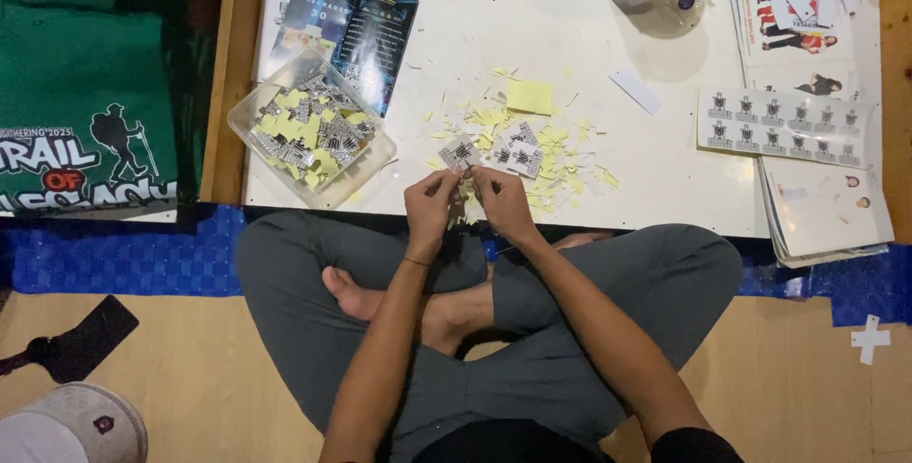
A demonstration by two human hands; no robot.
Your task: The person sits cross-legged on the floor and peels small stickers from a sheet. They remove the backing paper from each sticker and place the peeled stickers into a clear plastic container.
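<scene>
White laminate tabletop (665, 169), low, with a person seated cross-legged on the wood floor (190, 377) at its near edge. Item in hand: one small white paper sticker with a black printed emblem (460, 152), held above the tabletop edge, pinched at its lower margin between the fingers of the left hand (429, 205) and the right hand (502, 202); both hands are closed on it, thumbs and forefingers meeting just under the sticker, which stands clear above the fingertips, seemingly so the backing can be worked loose. Beyond the hands: scattered pale yellow paper backing scraps (560, 164) and a few more loose stickers (518, 154), lying within easy reach. Left of the hands: clear rectangular plastic tray (249, 116) holding mixed stickers and yellow scraps, set at the tabletop corner as a collecting bin. Right side: uncut white sheet of the same emblem stickers in rows (784, 121), and stacked printed sheets below it (826, 211). Upper left: dark glossy leaflet (366, 21).
</scene>
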